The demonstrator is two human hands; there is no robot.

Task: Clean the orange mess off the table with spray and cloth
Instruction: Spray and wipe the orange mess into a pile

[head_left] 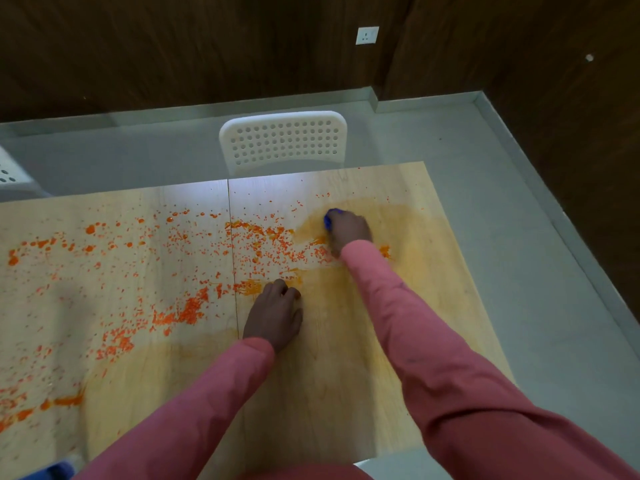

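Orange splatter [187,306] covers the left and middle of the light wooden table [346,393]. Around my hands the right part shows a smeared, pale orange film [398,220]. My right hand [349,230] is stretched toward the far side and grips a blue cloth [330,216], pressing it on the tabletop; only a small piece of cloth shows past the fingers. My left hand [275,315] rests on the table near the middle, fingers curled under, holding nothing I can see. No spray bottle is in view.
A white perforated chair [284,140] stands at the far edge of the table. Part of another white chair [10,174] shows at the far left. A blue object [52,471] peeks in at the bottom left. Grey floor lies to the right of the table.
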